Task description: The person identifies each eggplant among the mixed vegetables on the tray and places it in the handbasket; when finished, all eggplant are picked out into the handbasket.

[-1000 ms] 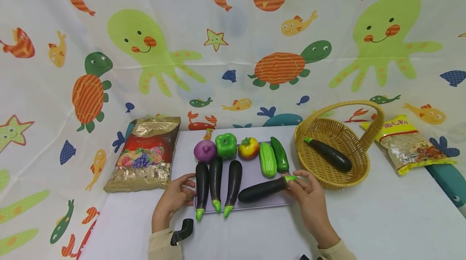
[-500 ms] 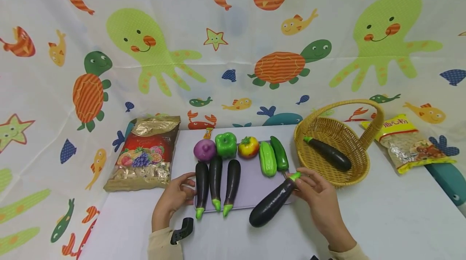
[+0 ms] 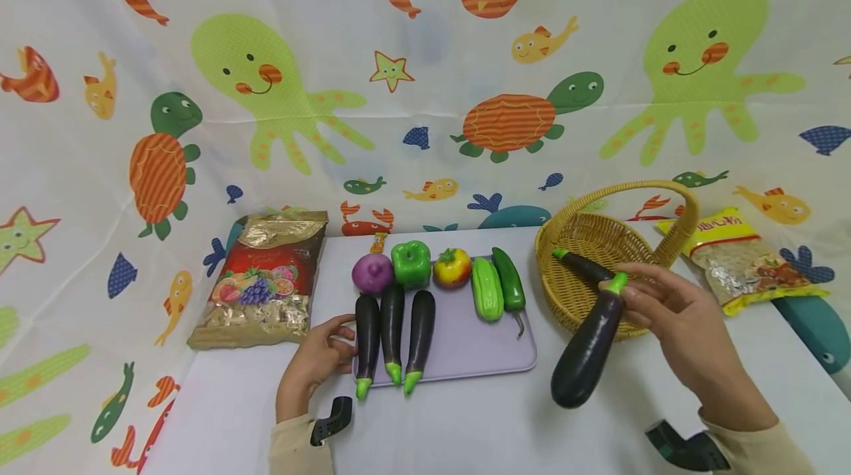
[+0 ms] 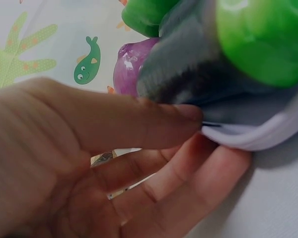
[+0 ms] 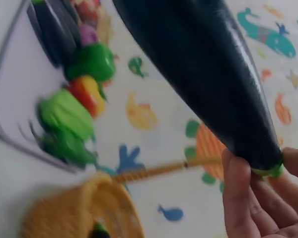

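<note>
My right hand (image 3: 678,320) pinches an eggplant (image 3: 588,349) by its green stem end. The eggplant hangs tilted, its thick end down, in front of the wicker basket (image 3: 555,298). In the right wrist view the dark eggplant (image 5: 203,74) fills the upper middle, with thumb and fingers at its narrow end. At the left edge of the lilac tray (image 3: 465,346), my left hand (image 3: 319,357) grips the rim; the left wrist view shows the thumb over the tray rim (image 4: 253,139) and fingers under it. Three eggplants (image 3: 420,335) lie side by side there. Another eggplant (image 3: 585,266) lies inside the basket.
Along the tray's back sit a purple onion (image 3: 372,273), a green bell pepper (image 3: 411,264), a red-yellow tomato-like piece (image 3: 452,268), a light green cucumber-like piece (image 3: 487,290) and a green chili pepper (image 3: 509,279). Bags stand left (image 3: 266,283) and right (image 3: 751,261).
My right hand has lifted the eggplant off the tray and carried it right, to the front of the basket, swinging it more upright. The left hand has stayed at the tray's edge.
</note>
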`<state>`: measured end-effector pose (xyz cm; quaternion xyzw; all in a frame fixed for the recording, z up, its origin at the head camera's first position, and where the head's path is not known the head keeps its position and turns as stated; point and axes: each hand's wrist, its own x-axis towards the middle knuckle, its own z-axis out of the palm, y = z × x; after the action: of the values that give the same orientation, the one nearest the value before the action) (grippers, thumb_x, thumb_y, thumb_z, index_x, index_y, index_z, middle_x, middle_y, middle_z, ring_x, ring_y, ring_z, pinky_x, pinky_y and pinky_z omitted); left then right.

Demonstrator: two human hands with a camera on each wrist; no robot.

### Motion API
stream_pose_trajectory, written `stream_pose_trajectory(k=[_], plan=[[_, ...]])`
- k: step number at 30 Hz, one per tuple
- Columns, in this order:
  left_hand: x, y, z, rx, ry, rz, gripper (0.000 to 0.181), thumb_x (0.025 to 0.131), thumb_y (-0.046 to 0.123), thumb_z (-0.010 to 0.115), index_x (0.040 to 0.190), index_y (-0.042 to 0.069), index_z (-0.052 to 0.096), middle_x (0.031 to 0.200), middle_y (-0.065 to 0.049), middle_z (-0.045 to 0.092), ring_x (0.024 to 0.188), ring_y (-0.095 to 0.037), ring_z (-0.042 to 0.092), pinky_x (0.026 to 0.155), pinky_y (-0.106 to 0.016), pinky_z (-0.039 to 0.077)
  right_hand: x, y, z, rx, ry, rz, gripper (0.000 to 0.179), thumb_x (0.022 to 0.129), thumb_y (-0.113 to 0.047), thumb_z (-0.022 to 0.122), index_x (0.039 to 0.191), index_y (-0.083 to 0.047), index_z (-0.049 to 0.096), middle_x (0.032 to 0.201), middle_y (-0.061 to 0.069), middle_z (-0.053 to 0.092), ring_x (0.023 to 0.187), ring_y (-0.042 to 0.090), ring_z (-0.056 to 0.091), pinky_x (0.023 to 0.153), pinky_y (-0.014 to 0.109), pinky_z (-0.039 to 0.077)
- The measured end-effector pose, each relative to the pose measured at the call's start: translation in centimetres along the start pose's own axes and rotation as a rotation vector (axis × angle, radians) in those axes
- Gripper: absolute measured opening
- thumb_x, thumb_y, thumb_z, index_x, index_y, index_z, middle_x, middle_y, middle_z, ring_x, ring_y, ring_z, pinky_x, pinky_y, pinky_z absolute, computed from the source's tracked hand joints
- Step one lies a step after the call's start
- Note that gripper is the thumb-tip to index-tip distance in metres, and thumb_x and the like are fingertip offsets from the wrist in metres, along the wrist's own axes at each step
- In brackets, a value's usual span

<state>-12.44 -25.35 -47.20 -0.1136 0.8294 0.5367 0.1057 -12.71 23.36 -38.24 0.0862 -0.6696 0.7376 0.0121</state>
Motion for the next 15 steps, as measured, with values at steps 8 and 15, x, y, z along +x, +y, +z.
stream_pose_trajectory(k=[8,15], plan=[[0.1,-0.4,0.0,-0.001,0.001,0.004,0.062,0.082,-0.02,0.056,0.142,-0.003,0.054,0.109,-0.017,0.059,0.082,-0.021,0.063,0.061,-0.036,0.061,5.3,-0.9,-4.2,-0.062,-0.022,0.128,0.025,0.101,-0.011,0.062,0.124,-0.015,0.071,0.114,-0.001,0.06,0.09,0.009,0.068,0.076,0.021,0.058],[0.2,-0.4,-0.1,-0.011,0.002,0.005,0.063,0.082,-0.021,0.056,0.142,-0.003,0.054,0.109,-0.017,0.059,0.082,-0.021,0.063,0.061,-0.036,0.061,10.6,-0.2,-4.7,-0.264,-0.032,0.254,0.024,0.104,-0.018,0.059,0.127,-0.016,0.061,0.105,-0.006,0.064,0.089,0.006,0.069,0.077,0.024,0.06]])
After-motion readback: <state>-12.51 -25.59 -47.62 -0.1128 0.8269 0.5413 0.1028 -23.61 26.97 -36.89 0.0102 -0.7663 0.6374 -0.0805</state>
